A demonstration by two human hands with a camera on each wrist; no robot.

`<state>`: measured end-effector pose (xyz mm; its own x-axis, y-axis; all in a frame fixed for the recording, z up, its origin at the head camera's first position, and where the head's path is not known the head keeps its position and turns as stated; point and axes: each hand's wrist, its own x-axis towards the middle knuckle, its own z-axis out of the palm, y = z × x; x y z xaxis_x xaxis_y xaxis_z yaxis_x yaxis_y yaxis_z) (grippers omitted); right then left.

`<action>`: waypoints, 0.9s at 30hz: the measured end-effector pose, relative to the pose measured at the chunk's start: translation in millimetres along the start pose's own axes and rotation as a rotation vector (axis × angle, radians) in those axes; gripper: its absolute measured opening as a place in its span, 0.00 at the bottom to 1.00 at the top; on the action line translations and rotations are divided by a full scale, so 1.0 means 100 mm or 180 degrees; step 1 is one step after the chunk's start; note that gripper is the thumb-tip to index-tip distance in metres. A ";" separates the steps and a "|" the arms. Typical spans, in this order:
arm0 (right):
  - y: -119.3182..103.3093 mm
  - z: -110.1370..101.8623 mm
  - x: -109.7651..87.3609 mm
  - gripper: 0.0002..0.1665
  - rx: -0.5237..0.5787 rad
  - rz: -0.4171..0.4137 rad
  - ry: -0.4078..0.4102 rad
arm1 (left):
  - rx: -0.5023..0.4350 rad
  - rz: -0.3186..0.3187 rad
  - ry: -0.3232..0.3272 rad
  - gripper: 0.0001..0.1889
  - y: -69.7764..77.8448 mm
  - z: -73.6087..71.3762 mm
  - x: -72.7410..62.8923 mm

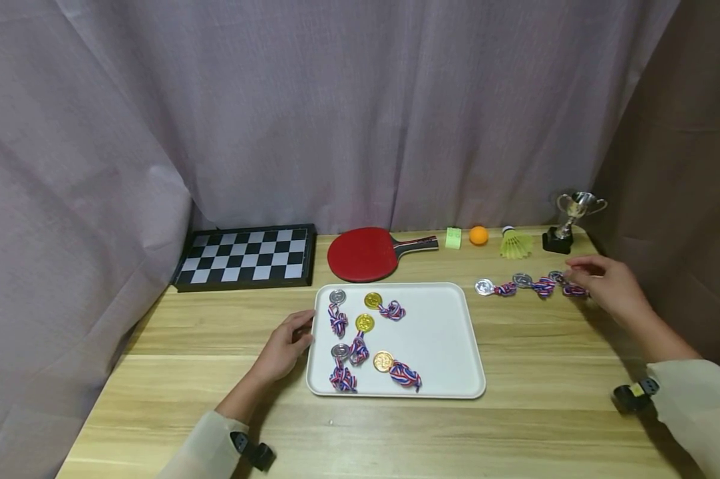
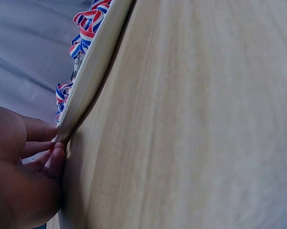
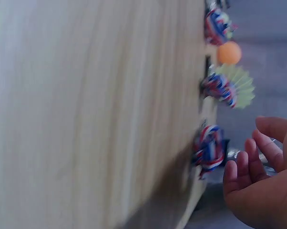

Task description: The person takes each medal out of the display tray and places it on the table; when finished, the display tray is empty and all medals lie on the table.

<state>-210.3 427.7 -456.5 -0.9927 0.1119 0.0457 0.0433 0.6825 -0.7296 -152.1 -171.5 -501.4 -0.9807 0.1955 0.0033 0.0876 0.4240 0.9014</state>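
Note:
My left hand (image 1: 286,344) is at the left edge of a white tray (image 1: 440,346). In the left wrist view its thumb and fingers (image 2: 56,160) pinch the tray's rim. Silver medals (image 1: 339,350) and gold-coloured medals (image 1: 364,323) with bunched red, white and blue ribbons lie on the tray's left half. Over the rightmost of three silver medals on the table, my right hand (image 1: 613,287) hovers with loosely bent fingers. That medal's ribbon (image 3: 209,149) shows below the fingertips in the right wrist view, apart from them. The other two silver medals (image 1: 484,287) lie in a row to its left.
Along the back of the wooden table (image 1: 396,439) stand a checkered board (image 1: 246,256), a red table tennis paddle (image 1: 362,255), a green block (image 1: 453,238), an orange ball (image 1: 478,235), a yellow shuttlecock (image 1: 516,244) and a silver trophy cup (image 1: 569,223). Grey curtains (image 1: 336,120) hang behind.

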 end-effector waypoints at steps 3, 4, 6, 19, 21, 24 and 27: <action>-0.11 0.02 -0.07 0.24 -0.0039 -0.0196 0.0077 | 0.0006 0.0008 0.0014 0.26 0.00 0.00 0.00; -0.15 0.03 -0.10 0.22 -0.0038 -0.0273 0.0095 | 0.0010 0.0009 0.0018 0.26 0.00 0.00 0.00; -0.23 0.07 -0.15 0.19 -0.0031 -0.0424 0.0107 | 0.0013 -0.0005 0.0018 0.26 0.00 0.01 0.01; -0.90 0.46 -0.56 0.21 0.0128 -0.0552 -0.0446 | 0.0085 0.0218 0.0031 0.25 -0.01 0.00 -0.01; -0.98 0.54 -0.61 0.20 0.0204 -0.0600 -0.0560 | 0.0108 0.0289 0.0049 0.25 -0.01 0.01 -0.02; -1.08 0.67 -0.67 0.19 0.0288 -0.0693 -0.0749 | 0.0094 0.0246 0.0042 0.25 -0.01 0.01 -0.02; -1.17 0.83 -0.73 0.19 0.0348 -0.0742 -0.0939 | 0.0039 0.0086 0.0023 0.26 -0.01 0.01 -0.01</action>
<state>-152.4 279.3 -431.0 -0.9650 -0.2602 0.0323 -0.1836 0.5823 -0.7920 -150.9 -170.8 -502.4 -0.9792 0.2006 0.0307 0.1160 0.4294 0.8956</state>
